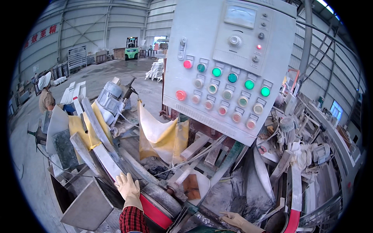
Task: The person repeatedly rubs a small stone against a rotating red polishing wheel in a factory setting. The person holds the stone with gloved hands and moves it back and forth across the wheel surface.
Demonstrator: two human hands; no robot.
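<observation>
My left hand (128, 189), in a cream rubber glove, lies with spread fingers on a long white strip (107, 161) on the machine. Just below the hand is a red band (155, 211) beside a round grey drum (162, 198). My right hand (237, 221), also gloved, hovers low in the view, fingers stretched to the left and nothing visible in them. A grey-white control cabinet (194, 23) stands in front of me, with rows of round buttons, several lit green, a dial and a meter. The right wrist is partly cut off by the lower edge.
A bluish motor (110, 95) and yellow-and-white sheeting (159, 134) sit behind the strip. On the right are another red-ended strip (296, 190) and dusty motors (287, 130). A person (46, 95) in a pale head covering stands far left. A green forklift (131, 53) is at the back.
</observation>
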